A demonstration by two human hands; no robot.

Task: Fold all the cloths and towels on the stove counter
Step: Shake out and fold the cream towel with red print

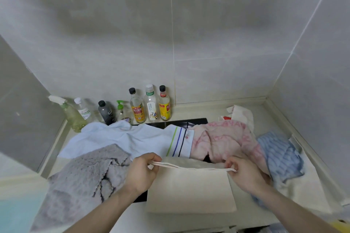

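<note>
A cream cloth (191,189) lies partly folded on the stove counter at the front centre. My left hand (142,173) pinches its far left corner and my right hand (244,174) pinches its far right corner, holding the far edge slightly raised. A grey fluffy towel (81,179) lies crumpled to the left. Behind it spreads a pale blue-white towel (132,138) with green, blue and black stripes. A pink towel (223,140) is bunched behind the cream cloth. A blue striped cloth (280,155) sits to the right on another cream cloth (310,185).
Several bottles (151,104) and a green spray bottle (72,115) line the back wall at the left. The black stove top (181,122) shows between the towels. A white and red cloth (240,114) lies at the back right. Tiled walls close in on three sides.
</note>
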